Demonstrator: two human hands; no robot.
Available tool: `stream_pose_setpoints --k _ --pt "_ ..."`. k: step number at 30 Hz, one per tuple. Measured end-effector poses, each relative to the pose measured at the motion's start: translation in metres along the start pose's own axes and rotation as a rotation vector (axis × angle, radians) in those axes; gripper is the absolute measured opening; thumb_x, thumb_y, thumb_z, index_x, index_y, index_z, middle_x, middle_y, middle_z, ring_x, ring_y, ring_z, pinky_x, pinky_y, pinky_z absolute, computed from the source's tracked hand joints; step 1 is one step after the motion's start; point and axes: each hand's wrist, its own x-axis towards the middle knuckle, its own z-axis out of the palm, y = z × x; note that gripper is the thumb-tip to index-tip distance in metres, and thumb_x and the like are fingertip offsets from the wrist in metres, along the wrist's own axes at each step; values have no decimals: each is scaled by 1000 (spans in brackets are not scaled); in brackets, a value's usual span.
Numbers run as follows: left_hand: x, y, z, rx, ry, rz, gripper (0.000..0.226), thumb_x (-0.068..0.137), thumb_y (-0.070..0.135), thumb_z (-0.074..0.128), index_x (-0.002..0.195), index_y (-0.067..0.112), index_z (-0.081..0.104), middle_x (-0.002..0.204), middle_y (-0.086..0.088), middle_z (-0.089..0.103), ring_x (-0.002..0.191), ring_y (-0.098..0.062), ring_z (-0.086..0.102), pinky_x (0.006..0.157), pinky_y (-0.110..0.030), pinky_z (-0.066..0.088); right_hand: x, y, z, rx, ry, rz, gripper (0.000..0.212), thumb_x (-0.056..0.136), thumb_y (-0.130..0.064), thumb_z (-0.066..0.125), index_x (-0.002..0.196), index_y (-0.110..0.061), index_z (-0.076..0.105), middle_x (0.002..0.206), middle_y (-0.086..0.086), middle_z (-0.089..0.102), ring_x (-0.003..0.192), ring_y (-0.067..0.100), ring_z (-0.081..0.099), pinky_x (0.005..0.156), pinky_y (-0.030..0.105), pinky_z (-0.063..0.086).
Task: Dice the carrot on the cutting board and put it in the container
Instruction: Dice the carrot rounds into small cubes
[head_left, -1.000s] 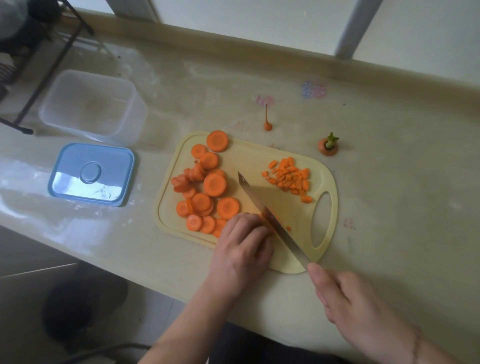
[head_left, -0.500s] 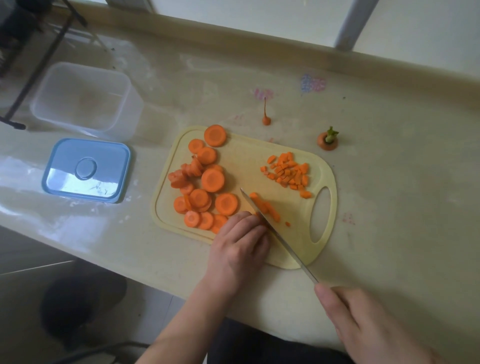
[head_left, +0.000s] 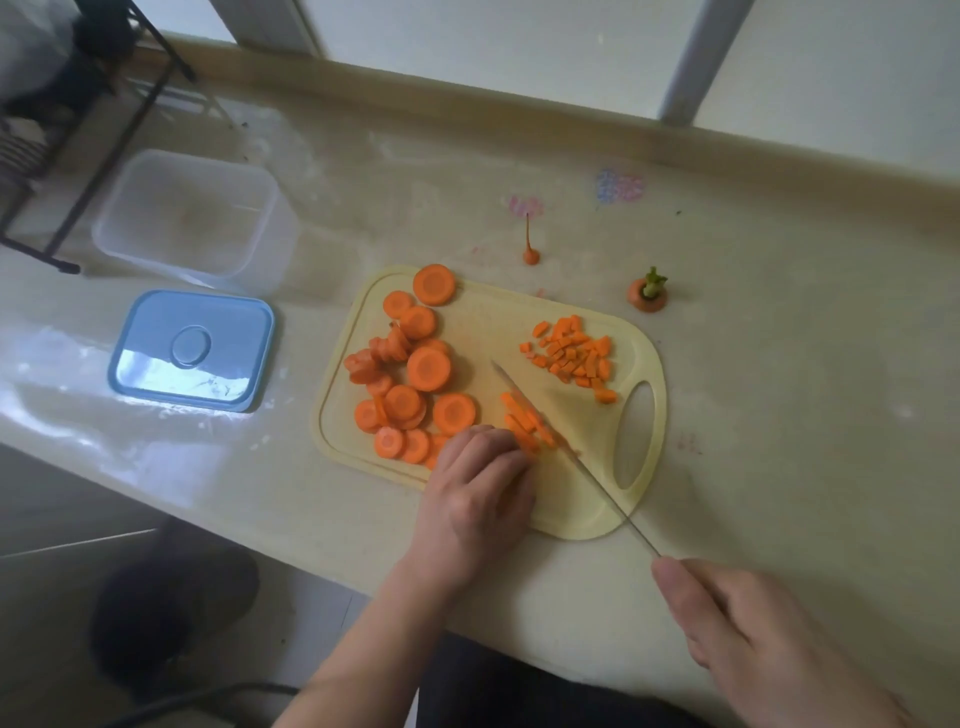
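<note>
My left hand lies knuckles up at the near edge of the cutting board, fingers curled down and fingertips pressing the carrot strips beside the blade. The left forearm runs back toward me from the board, bare. My right hand hovers off the board's near right corner, over the bench, wrapped around the knife handle, thumb lying along the top toward the blade.
</note>
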Motion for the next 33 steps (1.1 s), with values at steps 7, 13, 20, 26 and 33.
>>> stream_pose_setpoints --k 7,13,20,26,33 --pt "46 21 -56 -33 310 -101 12 83 3 67 94 8 67 96 -9 63 89 -27 62 82 -32 48 3 20 -13 -433 82 -97 93 59 -95 -13 69 -24 46 58 -3 56 61 9 59 57 25 46" --pt "96 17 -61 15 -618 -40 24 86 29 68 105 16 75 104 3 69 93 -19 61 83 -39 50 4 21 -9 -690 9 -161 97 42 -81 -45 79 -32 30 96 -9 67 90 10 66 70 26 50" --pt "103 20 -36 98 -862 -59 18 91 32 71 105 22 76 105 5 66 101 -17 52 89 -41 45 1 24 -13 -748 -12 -158 107 33 -76 -51 89 -33 30 103 -8 67 96 10 66 68 28 43" --pt "109 17 -27 141 -886 -70 15 97 23 62 110 18 68 111 5 59 105 -15 43 94 -38 37 -2 25 -16 -734 -37 -141 112 32 -78 -50 91 -33 34 103 -9 67 96 10 66 69 27 43" --pt "112 -6 -16 207 -786 31 20 84 19 60 91 18 78 93 1 66 87 -25 55 74 -38 41 -9 38 -20 -662 85 -147 93 39 -86 -42 70 -33 28 100 -10 71 92 11 70 68 26 45"
